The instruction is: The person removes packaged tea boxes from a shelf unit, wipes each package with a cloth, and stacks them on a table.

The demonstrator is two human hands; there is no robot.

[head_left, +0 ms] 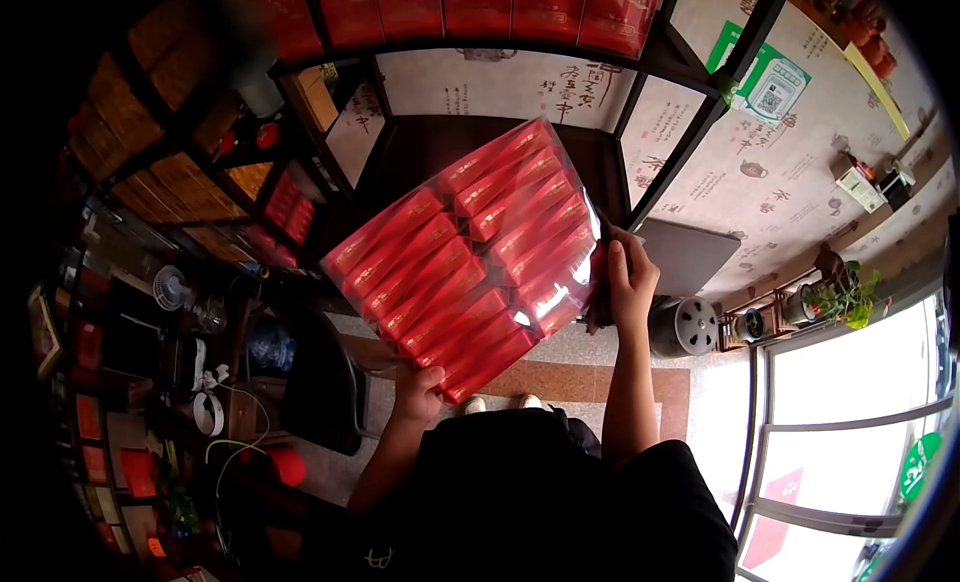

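Note:
Between my hands is a large pack of small red boxes (440, 287) with gold lettering, laid in rows inside clear shiny plastic. The pack is tilted and held up in front of my body. At its lower left corner, my left hand (418, 395) grips the edge, thumb on top. My right hand (632, 270) is closed on the right edge, its thumb pointing up and its other fingers mostly hidden. Behind the pack stands a dark shelf (410, 142) with an open compartment.
Large red packages (480, 12) line the shelf above. Wooden boxes (180, 187) fill a rack at left. A black chair (325, 387) stands lower left, near a white fan (172, 287). To the right are a round metal canister (695, 327), a potted plant (845, 297) and bright windows (850, 382).

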